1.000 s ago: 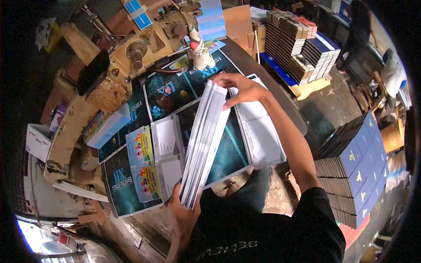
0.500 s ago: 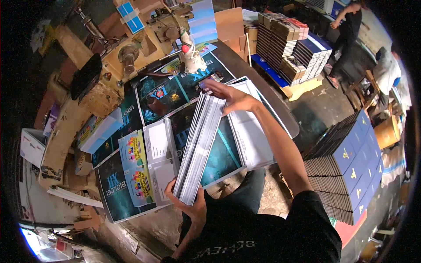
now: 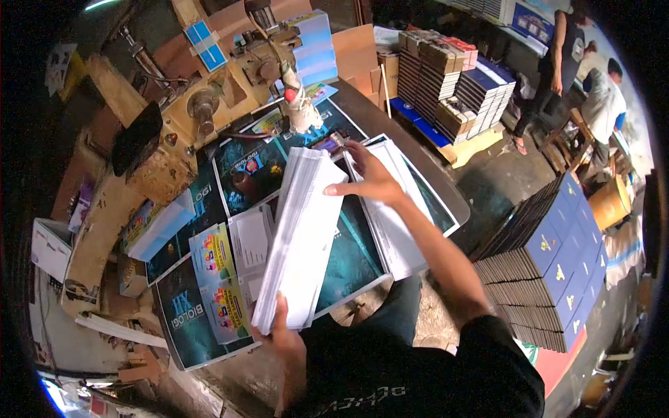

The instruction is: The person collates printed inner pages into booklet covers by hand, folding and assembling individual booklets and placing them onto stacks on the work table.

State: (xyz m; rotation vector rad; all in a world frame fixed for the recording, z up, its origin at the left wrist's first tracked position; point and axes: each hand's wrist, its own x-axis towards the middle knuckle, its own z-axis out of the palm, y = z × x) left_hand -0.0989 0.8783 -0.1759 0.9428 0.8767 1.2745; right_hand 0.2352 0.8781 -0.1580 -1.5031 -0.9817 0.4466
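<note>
A thick stack of white printed paper sheets (image 3: 306, 230) slants across the middle of the table, its broad white face turned upward. The near end is in my left hand (image 3: 282, 338), the thumb lying on its face and the fingers partly hidden below. At the far end, my right hand (image 3: 376, 182) is spread. Its thumb touches the face of the stack, while the fingers stretch past the edge, apart from the sheets. Right of it lies another white paper stack (image 3: 394, 230). Colourful printed covers (image 3: 214, 254) and a smaller white stack (image 3: 249, 237) lie on the left.
Dark teal printed sheets (image 3: 348, 251) cover the tabletop. A beige machine (image 3: 209, 104) with a wrapped handle (image 3: 302, 111) stands at the far left. Tall piles of blue-covered books (image 3: 557, 261) stand on the right, more bundles (image 3: 432, 76) behind. Two people are at the far right.
The stack has turned over to show its broad face instead of its layered edges. My right hand has opened, its thumb now on the face. My left hand has moved slightly left and nearer.
</note>
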